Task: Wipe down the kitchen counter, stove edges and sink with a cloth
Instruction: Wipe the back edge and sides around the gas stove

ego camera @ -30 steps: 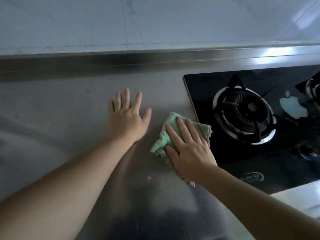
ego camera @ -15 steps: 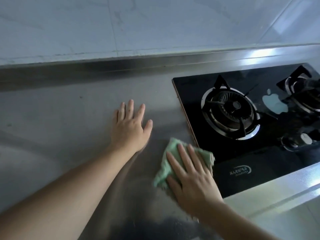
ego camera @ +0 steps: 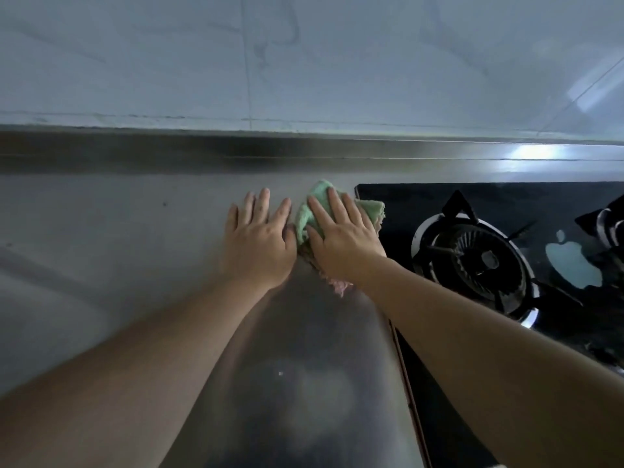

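Note:
A green cloth [ego camera: 319, 194] with a pink underside lies on the steel counter [ego camera: 111, 238], at the back left corner of the black glass stove [ego camera: 398, 201]. My right hand [ego camera: 341, 234] presses flat on the cloth, fingers spread, and the cloth's right edge overlaps the stove's rim. My left hand [ego camera: 258, 241] rests flat on the bare counter just left of the cloth, its thumb touching the cloth's edge. The sink is out of view.
A steel upstand [ego camera: 202, 150] runs along the back under a pale tiled wall [ego camera: 304, 62]. The near burner [ego camera: 472, 258] with black pan supports sits right of my right hand; a second burner [ego camera: 607, 221] shows at the right edge.
My right hand has slid the cloth away from me along the stove's left edge, from near the front up to the back corner. My left hand stays flat on the counter.

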